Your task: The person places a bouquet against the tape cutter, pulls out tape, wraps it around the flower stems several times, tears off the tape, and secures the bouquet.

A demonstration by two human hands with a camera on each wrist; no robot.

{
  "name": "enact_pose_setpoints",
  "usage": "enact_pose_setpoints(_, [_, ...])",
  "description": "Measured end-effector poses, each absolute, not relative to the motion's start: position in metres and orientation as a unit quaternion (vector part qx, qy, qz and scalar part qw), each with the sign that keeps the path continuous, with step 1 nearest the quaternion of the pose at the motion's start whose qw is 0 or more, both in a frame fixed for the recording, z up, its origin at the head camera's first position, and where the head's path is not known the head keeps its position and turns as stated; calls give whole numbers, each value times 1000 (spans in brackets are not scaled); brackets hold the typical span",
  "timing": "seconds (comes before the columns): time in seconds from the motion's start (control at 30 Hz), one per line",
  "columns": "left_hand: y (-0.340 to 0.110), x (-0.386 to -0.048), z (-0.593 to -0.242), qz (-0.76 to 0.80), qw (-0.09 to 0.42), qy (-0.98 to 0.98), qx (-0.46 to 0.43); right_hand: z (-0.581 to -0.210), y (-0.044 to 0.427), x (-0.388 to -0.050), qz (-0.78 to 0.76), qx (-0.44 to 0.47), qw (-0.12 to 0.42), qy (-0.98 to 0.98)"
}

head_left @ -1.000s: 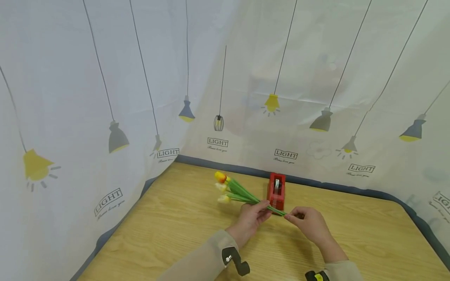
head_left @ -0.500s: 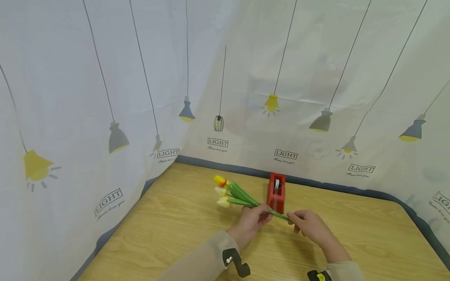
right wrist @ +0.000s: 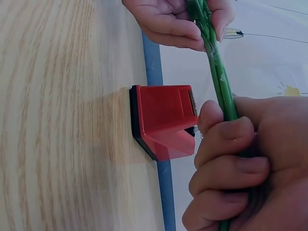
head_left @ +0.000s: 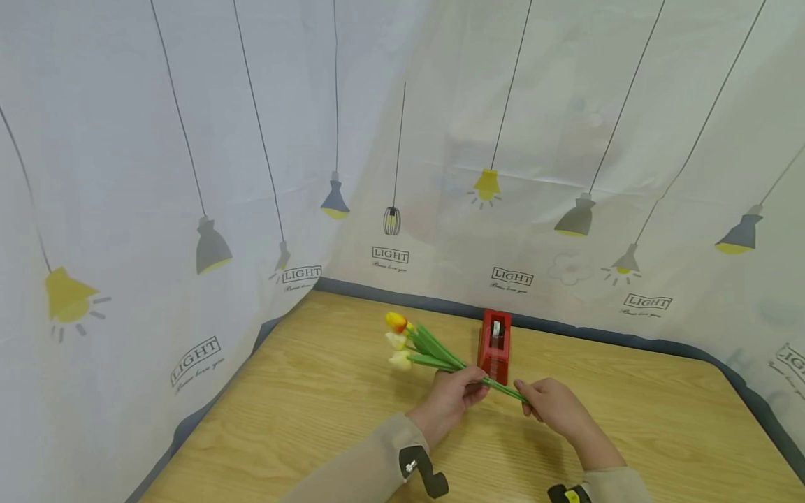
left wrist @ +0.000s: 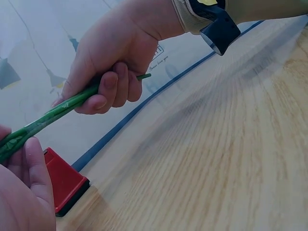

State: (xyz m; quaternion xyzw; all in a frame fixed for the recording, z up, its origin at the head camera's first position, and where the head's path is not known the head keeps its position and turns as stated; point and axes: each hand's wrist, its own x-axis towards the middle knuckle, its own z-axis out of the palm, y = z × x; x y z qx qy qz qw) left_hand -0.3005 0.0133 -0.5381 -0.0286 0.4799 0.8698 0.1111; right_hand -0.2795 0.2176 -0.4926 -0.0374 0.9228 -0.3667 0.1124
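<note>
Green tulip stems (head_left: 506, 390) sit pinched in the left grip (head_left: 448, 399), clasped in the right grip (head_left: 556, 408). A tape dispenser (head_left: 495, 364) stands behind.

The left hand (head_left: 448, 399) holds yellow and pale flowers (head_left: 434, 347) by their green stems (head_left: 506, 389). The right hand (head_left: 556, 411) holds them lower down. I see a red tape holder (head_left: 503, 356) on the wooden table (head_left: 314, 391).

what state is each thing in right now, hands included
Tulips, bunched and held aslant
Stems, gathered, with shiny clear film on part
Left hand, holding the stems farther up
Right hand, curled round the lower stems
Tape dispenser, upright on the table, tape roll loaded
</note>
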Motion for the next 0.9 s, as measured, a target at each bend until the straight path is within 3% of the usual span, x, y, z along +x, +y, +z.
enact_pose_setpoints(0.9, [8, -301, -540, 872, 119, 473, -43, -488, 217, -280, -381, -59, 27, 922])
